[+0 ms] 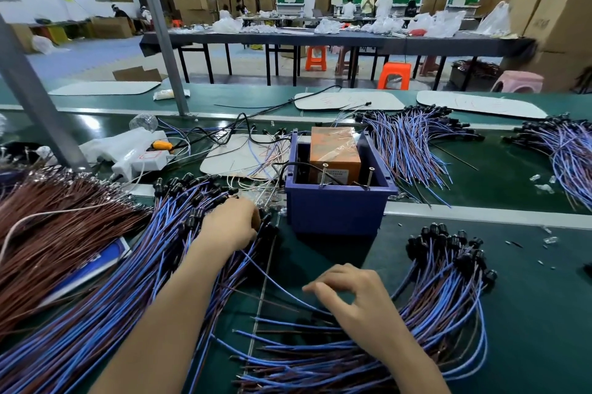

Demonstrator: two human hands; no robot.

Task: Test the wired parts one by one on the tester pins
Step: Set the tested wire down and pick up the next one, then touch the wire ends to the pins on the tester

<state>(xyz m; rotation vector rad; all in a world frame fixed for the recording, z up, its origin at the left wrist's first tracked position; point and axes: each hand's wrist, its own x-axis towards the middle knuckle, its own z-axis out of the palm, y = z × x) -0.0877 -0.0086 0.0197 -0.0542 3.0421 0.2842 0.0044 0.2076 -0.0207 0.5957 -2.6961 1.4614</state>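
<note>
In the head view, the tester is seen at centre frame: a blue plastic bin (336, 211) holding an orange film-wrapped block (334, 150), with two upright screws (324, 174) on its near rim that are judged to be the tester pins.

The left hand (230, 224) is set into the black-capped ends of the blue-and-purple wired parts (128, 281) heaped at lower left, just beside the bin. Its fingertips are hidden, so it cannot be told whether a part is gripped. The right hand (352, 294) is arched with bent fingers over the loose wire tails at lower centre. Whether a wire is pinched cannot be told either.

Several risks can be judged from this:
- **Tangling:** the wires are crossed thickly, so neighbours could be dragged out if one part is lifted.
- **Mixed piles:** a second heap (448, 291) lies at lower right. If dragged parts spill across the gap, tested and untested parts could be confused.
- **False reading:** stray bare ends lie close to the bin, and one could bridge the screws.
- **Wrong pick:** the brown wire pile (48, 227) at far left touches the blue heap, so a wrong lead could be picked.
</note>
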